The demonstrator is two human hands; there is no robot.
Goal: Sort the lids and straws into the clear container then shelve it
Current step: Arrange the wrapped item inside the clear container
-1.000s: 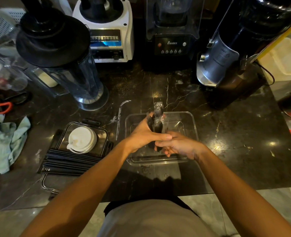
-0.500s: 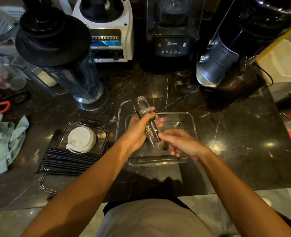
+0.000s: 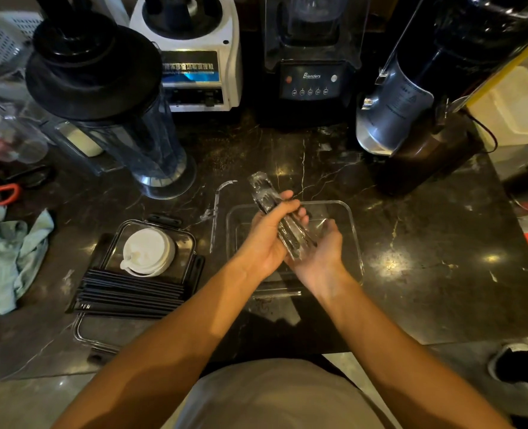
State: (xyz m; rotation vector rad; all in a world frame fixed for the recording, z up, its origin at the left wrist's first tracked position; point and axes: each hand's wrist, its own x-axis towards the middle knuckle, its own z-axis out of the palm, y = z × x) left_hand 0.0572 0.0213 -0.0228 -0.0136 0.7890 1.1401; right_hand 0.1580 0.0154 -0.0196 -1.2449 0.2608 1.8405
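Wrapped straw bundle (image 3: 279, 222) held over clear container (image 3: 354, 239), not yet laid in.

Left hand (image 3: 267, 239) clenched round bundle's middle, fingers (image 3: 298, 209) curled over the plastic wrap; far end tilted up and away toward bench's back edge. Right hand (image 3: 320, 252) released, palm up, cupped under near end, probably to steady and guide it down flat. Container sits near bench's front edge, centre; appears empty apart from the hands above it. Loose black straws (image 3: 126, 294) stacked toward front-left corner, overlapping a clear clip-lock lid (image 3: 188, 239); white cup lids (image 3: 148, 252) stacked on that lid. Both groups still unsorted. Shelving some way off.
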